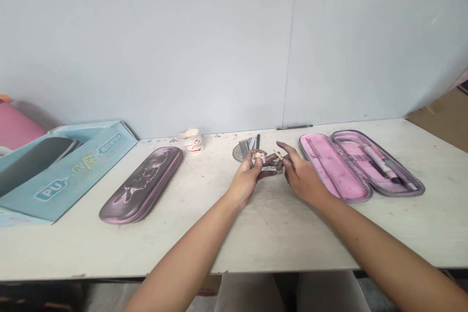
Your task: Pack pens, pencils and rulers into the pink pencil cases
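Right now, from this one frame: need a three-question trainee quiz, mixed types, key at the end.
1. True or false: the left hand is empty.
2. Multiple choice: what lies inside the open case?
A) a cup
B) pens
C) a spoon
3. Fill in the blank: the closed case lies on the person's own ____ side of the hands.

Key:
1. False: it holds a small pale piece, too small to identify.
2. B.
3. Left.
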Demonstrator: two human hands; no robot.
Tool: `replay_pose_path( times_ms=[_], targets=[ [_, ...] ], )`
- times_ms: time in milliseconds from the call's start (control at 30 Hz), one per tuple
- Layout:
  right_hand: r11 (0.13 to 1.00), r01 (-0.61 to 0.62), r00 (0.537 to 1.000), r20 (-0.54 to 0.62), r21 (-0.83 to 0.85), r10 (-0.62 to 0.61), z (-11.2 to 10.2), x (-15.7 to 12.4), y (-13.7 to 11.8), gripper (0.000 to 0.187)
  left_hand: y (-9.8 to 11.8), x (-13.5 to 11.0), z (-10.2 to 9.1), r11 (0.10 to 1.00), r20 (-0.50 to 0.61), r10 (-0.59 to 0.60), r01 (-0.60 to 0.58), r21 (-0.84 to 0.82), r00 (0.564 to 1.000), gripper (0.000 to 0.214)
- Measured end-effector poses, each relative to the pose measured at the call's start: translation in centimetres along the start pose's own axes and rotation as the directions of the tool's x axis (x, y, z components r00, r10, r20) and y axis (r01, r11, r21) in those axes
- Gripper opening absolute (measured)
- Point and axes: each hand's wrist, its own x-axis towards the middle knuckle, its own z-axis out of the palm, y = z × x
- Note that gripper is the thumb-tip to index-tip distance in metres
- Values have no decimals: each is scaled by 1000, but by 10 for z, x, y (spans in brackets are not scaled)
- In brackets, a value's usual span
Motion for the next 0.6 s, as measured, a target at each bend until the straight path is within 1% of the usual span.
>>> replay_pose_path(
  times_ms=[33,167,267,533,600],
  targets=[
    [1000,4,1000,4,-2,-4,0,0,0,44,0,0,0,1000,3,-1,1,-2,1000,33],
    [997,82,997,-8,-4,-82,1,0,1,41,0,-1,0,1000,14,16,-16,-5,1000,32],
    [995,98,995,-18,-6,-99,1,0,1,42,1,-2,0,1000,28,27,-27,0,999,31],
    [988,153,988,-28,-34,-154,1,1,4,39,0,0,-2,999,44,26,-28,35,999,33],
    [988,144,989,-32,-58,-146,2,1,5,39,-1,1,-4,998,36,24,-27,60,999,35]
  ],
)
